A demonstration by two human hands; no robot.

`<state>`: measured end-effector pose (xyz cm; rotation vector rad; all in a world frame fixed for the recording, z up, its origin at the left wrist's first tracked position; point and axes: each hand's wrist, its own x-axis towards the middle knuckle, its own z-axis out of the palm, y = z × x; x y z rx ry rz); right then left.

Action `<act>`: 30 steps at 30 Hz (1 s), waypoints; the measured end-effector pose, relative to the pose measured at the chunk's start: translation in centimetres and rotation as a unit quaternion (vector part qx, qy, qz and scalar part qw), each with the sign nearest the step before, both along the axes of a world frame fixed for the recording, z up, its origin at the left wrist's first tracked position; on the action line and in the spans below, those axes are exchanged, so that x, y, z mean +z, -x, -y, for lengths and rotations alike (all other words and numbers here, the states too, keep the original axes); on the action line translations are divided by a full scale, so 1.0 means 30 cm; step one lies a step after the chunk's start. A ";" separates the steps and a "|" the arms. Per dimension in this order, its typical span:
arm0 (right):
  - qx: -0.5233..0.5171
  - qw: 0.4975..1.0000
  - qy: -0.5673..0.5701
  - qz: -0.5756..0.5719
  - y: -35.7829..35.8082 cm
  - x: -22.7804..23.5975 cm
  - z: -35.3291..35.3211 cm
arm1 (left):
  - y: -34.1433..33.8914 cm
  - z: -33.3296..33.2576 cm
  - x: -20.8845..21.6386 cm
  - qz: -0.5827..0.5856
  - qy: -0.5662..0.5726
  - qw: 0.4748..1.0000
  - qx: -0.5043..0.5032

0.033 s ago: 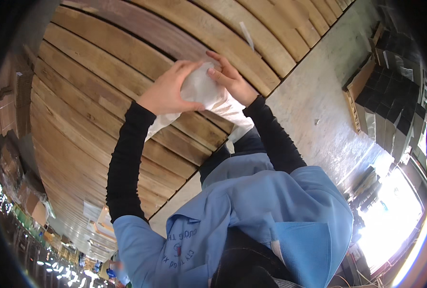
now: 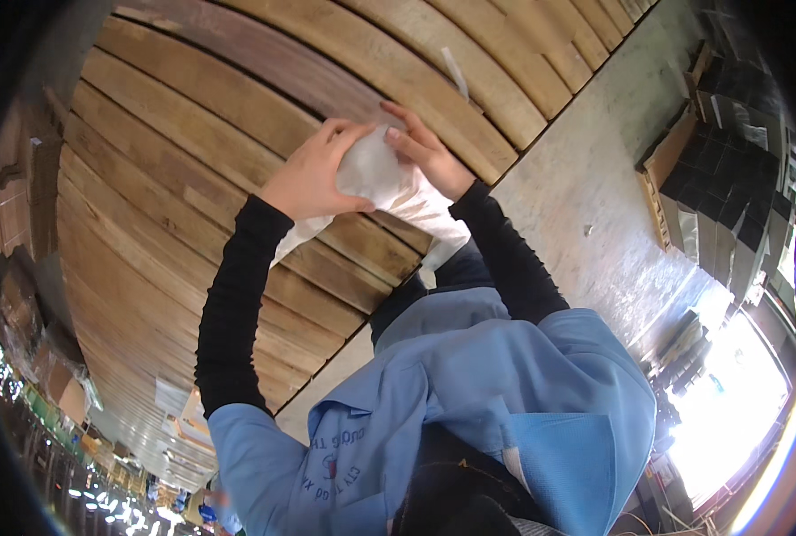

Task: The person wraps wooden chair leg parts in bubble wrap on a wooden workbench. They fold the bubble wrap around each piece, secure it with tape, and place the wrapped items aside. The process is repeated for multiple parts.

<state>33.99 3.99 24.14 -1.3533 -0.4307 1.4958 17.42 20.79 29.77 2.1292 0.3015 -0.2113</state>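
Observation:
Between my hands is a rounded, whitish bundle of see-through plastic [image 2: 371,170]; I cannot tell what, if anything, is inside. From its left side my left hand [image 2: 307,177] curves round it, thumb on the near side and fingers on the far side. My right hand [image 2: 435,159] grips its upper right part, the thumb pressed on the plastic and the index finger stretched beyond it. Loose plastic sheet [image 2: 433,214] hangs below the hands toward my legs, and another fold [image 2: 301,234] trails under my left wrist. Beneath lies a surface of wooden planks [image 2: 174,170].
A thin white strip [image 2: 455,71] lies on the planks beyond my right hand. Bare grey floor [image 2: 585,179] runs along the right. Farther right stands an open cardboard box [image 2: 655,192] beside dark stacked pieces [image 2: 724,174]. More cardboard [image 2: 58,384] stands at the far left.
Hardly anything differs. Both hands and the plastic bundle sit very slightly lower in the picture, with the same hold.

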 end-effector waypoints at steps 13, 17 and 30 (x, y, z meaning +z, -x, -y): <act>-0.504 0.640 -0.030 0.579 -1.499 -0.249 -0.370 | -0.240 -0.113 -0.200 -0.103 -0.017 0.987 0.123; -0.378 0.647 0.196 0.632 -2.096 -0.324 -0.445 | -0.245 -0.076 -0.253 -0.095 -0.086 0.978 0.167; -0.363 0.885 0.159 0.245 -2.327 -0.167 -0.483 | -0.294 -0.025 -0.257 -0.102 -0.232 0.954 0.159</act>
